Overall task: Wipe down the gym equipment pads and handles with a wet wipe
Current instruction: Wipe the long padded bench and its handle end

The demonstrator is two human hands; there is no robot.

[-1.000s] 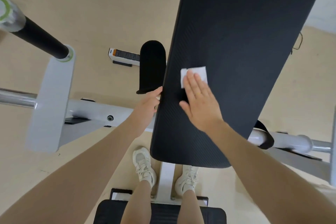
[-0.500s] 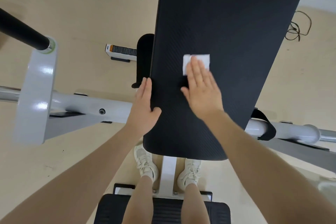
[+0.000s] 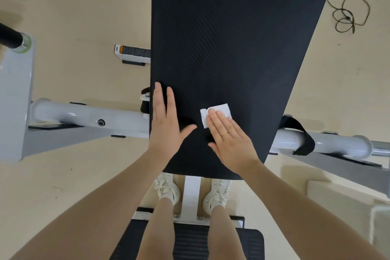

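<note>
1. The black pad [image 3: 232, 48] fills the frame centre; wipe it in long overlapping strokes
2. The left hand [image 3: 166, 124], flat with straight fingers, steadies its left edge
3. The right hand [image 3: 230, 139] presses flat on the wet wipe [image 3: 217, 112], lower centre; keep even pressure

A tangled dark cable [image 3: 351, 15] is seen on the beige floor [image 3: 73, 17] at the upper right of the frame. A small white box with a black and orange label [image 3: 132, 52] is seen left of centre, lying on the floor. Two pale laced sneakers [image 3: 167, 189] are seen at lower centre, planted either side of a white post [image 3: 192, 196].
</note>
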